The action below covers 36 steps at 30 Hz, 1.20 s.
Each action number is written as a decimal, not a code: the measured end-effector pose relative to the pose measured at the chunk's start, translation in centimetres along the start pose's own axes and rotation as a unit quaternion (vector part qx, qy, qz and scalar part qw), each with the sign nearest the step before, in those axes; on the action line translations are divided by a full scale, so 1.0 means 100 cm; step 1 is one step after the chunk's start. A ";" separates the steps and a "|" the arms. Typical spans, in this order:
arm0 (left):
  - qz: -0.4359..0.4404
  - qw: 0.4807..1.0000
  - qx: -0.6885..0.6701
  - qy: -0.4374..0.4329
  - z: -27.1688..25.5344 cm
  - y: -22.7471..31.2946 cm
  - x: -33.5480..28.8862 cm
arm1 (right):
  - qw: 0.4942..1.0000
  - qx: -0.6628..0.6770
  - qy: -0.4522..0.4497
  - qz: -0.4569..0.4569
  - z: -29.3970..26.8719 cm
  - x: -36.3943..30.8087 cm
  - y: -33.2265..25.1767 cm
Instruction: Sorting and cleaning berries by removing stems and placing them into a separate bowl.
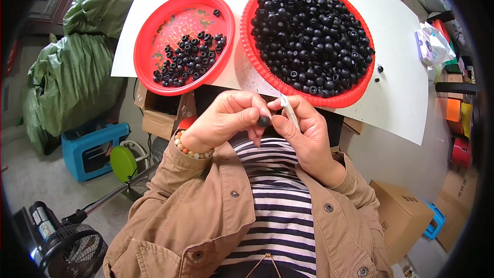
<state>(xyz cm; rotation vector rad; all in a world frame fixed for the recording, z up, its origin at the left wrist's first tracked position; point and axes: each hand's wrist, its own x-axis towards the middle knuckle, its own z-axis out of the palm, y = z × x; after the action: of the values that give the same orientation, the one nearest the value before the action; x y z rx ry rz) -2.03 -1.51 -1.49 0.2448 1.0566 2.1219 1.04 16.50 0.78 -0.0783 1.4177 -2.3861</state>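
Between the thumb and fingers of my left hand is a small round black piece. My right hand grips a slim, pale knife-like tool, its pointed end up, close beside the piece. Both hands are held in front of my body, just off the table's near edge. Beyond them stands a large red basket heaped with black hollow pieces. To its left, a red round tray carries a smaller spread of similar black pieces.
The white table holds two loose black pieces right of the basket and a white packet at its right edge. Green sacks, a blue stool and a fan stand left; a cardboard box sits right.
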 end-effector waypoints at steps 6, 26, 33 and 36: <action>0.083 0.981 0.053 0.166 -0.019 0.028 -0.004 | 0.996 -0.081 0.026 0.026 -0.007 -0.003 0.013; 0.153 0.443 0.690 0.551 -0.123 0.059 -0.053 | 0.989 -0.124 -0.034 0.074 -0.002 -0.001 0.019; 0.141 0.434 0.686 0.568 -0.123 0.059 -0.053 | 0.987 -0.133 -0.041 0.080 -0.003 -0.001 0.021; 0.208 0.480 0.628 0.576 -0.108 0.062 -0.050 | 0.985 -0.148 -0.050 0.075 -0.005 0.000 0.025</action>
<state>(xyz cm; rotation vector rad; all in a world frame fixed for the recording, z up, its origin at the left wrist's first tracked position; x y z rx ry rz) -6.82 -13.96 -3.03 -0.4387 3.5527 1.0556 1.66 15.83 -1.59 -0.1583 1.6560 -2.0089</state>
